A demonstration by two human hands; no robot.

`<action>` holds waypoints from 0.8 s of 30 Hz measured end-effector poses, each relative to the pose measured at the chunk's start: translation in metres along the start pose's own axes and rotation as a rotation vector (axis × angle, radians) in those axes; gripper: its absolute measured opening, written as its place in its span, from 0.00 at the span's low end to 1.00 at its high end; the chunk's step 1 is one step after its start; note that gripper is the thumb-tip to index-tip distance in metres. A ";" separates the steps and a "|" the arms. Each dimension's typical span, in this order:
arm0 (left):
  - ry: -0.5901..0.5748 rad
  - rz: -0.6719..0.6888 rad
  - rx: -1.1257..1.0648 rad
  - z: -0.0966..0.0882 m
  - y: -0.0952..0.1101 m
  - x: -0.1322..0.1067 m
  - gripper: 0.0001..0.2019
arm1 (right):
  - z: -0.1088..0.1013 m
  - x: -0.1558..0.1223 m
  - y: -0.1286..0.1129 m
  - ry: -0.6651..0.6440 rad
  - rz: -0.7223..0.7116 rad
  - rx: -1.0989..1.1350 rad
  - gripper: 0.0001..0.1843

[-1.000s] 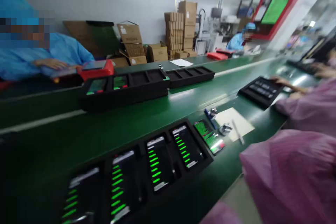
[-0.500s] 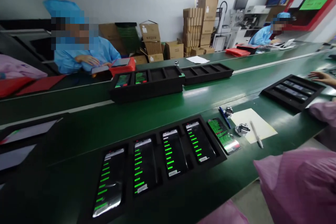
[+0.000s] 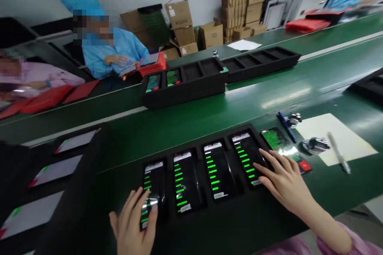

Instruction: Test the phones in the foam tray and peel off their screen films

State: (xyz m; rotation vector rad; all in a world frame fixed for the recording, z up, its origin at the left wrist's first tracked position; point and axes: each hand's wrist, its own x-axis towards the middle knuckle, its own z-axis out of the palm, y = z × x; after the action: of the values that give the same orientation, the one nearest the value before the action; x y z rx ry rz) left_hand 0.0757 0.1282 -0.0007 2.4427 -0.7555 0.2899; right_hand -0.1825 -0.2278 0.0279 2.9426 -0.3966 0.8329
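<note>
A black foam tray [image 3: 197, 227] lies on the green belt in front of me, holding several phones with green lines on their screens. My left hand [image 3: 131, 223] rests with spread fingers on the leftmost phone [image 3: 151, 185]. My right hand [image 3: 284, 181] lies flat with fingers stretched out over the rightmost phone [image 3: 247, 157] and the tray's right edge. A loose phone [image 3: 283, 147] lies just right of the tray, beside my right fingers. Neither hand holds anything.
A white sheet [image 3: 338, 137] with a pen [image 3: 338, 153], a blue pen [image 3: 285, 125] and two small metal parts sit to the right. Another tray [image 3: 54, 175] of phones is at left. Further black trays [image 3: 185, 87] stand across the belt. Workers in blue and pink sit opposite; cardboard boxes [image 3: 209, 34] are stacked behind.
The view has swung left and down. Both my hands have come into view and settled on the tray's outermost phones.
</note>
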 end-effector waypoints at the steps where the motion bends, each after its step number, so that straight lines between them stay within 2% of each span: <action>1: 0.019 -0.067 0.010 0.000 -0.007 0.000 0.20 | 0.001 -0.002 0.000 -0.005 0.001 0.001 0.20; 4: 0.031 -0.197 -0.023 -0.003 -0.026 -0.005 0.25 | -0.001 -0.003 -0.001 0.032 0.001 0.087 0.19; 7: 0.013 -0.145 -0.019 -0.007 -0.033 -0.018 0.25 | 0.001 -0.004 -0.003 0.042 -0.012 0.154 0.26; 10: -0.019 -0.078 0.018 -0.009 -0.030 -0.031 0.21 | 0.007 -0.007 -0.005 0.067 -0.038 0.187 0.32; 15: -0.071 -0.033 0.100 -0.012 -0.022 -0.039 0.19 | 0.013 -0.011 -0.005 0.088 0.028 0.257 0.35; 17: -0.056 0.004 0.165 -0.013 -0.019 -0.039 0.19 | 0.013 -0.011 -0.004 0.067 0.036 0.246 0.34; 21: 0.036 0.071 0.183 -0.017 -0.019 -0.048 0.19 | 0.009 -0.010 0.000 0.002 -0.047 0.195 0.22; 24: -0.026 0.043 0.195 -0.017 -0.026 -0.059 0.21 | 0.007 -0.012 -0.001 -0.027 -0.031 0.159 0.18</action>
State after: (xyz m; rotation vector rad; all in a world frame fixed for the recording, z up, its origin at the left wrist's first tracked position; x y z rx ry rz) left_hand 0.0415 0.1828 -0.0193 2.6197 -0.8264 0.3644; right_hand -0.1881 -0.2252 0.0158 3.0995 -0.2988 0.8602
